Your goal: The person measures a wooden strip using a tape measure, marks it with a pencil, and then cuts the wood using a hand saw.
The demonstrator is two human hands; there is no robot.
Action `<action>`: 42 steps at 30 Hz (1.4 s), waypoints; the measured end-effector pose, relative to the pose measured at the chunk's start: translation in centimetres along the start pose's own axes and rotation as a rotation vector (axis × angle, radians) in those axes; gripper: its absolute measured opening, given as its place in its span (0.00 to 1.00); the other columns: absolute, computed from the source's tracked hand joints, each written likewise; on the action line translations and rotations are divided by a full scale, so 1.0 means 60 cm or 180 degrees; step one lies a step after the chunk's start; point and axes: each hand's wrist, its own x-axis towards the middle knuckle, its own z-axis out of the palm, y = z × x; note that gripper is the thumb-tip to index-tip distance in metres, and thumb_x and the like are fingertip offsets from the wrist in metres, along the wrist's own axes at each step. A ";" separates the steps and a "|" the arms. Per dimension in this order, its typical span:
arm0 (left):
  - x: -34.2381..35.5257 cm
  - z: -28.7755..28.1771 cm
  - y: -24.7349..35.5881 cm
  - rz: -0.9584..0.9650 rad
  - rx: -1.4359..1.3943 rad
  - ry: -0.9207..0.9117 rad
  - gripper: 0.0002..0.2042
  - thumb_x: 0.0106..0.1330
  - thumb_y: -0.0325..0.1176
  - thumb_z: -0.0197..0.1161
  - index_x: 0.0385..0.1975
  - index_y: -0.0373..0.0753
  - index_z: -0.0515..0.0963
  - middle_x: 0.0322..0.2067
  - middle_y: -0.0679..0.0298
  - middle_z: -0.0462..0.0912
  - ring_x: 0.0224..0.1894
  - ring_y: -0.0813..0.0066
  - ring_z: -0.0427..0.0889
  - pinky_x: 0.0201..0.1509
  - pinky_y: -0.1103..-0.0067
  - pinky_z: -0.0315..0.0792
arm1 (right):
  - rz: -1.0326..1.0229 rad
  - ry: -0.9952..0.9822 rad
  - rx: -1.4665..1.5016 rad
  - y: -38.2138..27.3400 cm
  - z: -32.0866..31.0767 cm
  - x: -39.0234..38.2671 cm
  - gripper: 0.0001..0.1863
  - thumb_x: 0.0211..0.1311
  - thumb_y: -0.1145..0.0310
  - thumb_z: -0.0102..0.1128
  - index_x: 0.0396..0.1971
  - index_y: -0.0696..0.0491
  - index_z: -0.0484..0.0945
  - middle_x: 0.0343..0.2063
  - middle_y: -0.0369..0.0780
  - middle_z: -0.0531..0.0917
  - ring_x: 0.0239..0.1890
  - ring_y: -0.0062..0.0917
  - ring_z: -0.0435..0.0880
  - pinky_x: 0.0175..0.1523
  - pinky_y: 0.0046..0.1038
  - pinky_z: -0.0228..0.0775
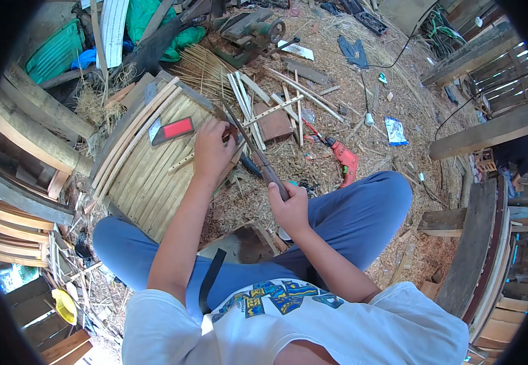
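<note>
My right hand (289,207) is wrapped round the dark wooden handle of a long, narrow-bladed knife (241,125). Its blade slants up and to the left. Close to the blade, my left hand (213,149) has its fingers curled round a thin pale wooden strip (273,111) with a row of small holes. The strip shows on both sides of that hand and crosses by the blade; the grip itself is partly hidden. Below the left hand lies a slatted wooden board (148,176), with a red-topped rectangular block (174,130) on it.
A red power drill (343,159) lies on the shavings-strewn ground to the right. Loose sticks (212,70) and a bench vise (264,33) are ahead. A cable with a white socket (369,119) runs nearby. Another person (513,155) is at the far right.
</note>
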 end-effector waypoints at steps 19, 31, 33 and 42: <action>0.003 -0.007 0.008 -0.0125 0.0121 -0.0128 0.08 0.57 0.26 0.69 0.36 0.35 0.83 0.36 0.54 0.79 0.45 0.50 0.80 0.52 0.60 0.75 | 0.0131 -0.0099 0.0178 0.017 -0.003 -0.004 0.19 0.73 0.64 0.64 0.20 0.57 0.77 0.13 0.27 0.68 0.18 0.10 0.63 0.23 0.27 0.53; 0.001 -0.004 0.003 -0.0085 0.0116 -0.0074 0.08 0.57 0.26 0.69 0.36 0.35 0.82 0.36 0.53 0.79 0.46 0.49 0.79 0.53 0.60 0.75 | 0.0086 -0.0110 0.0054 0.006 -0.002 -0.001 0.20 0.73 0.63 0.64 0.20 0.57 0.77 0.13 0.27 0.68 0.18 0.11 0.63 0.23 0.28 0.54; 0.000 -0.003 0.002 -0.0081 0.0084 -0.0093 0.10 0.57 0.26 0.68 0.38 0.34 0.82 0.36 0.53 0.79 0.46 0.49 0.79 0.52 0.60 0.75 | 0.0055 -0.0112 0.0050 0.007 -0.004 -0.003 0.20 0.72 0.63 0.64 0.20 0.57 0.77 0.13 0.27 0.68 0.18 0.11 0.64 0.23 0.28 0.54; -0.001 -0.003 0.001 -0.0054 0.0036 -0.0064 0.11 0.56 0.25 0.68 0.39 0.34 0.82 0.35 0.53 0.79 0.45 0.49 0.78 0.51 0.61 0.74 | 0.0052 -0.0081 0.0224 0.006 -0.002 -0.005 0.18 0.74 0.64 0.64 0.22 0.57 0.79 0.14 0.26 0.69 0.18 0.10 0.64 0.23 0.26 0.53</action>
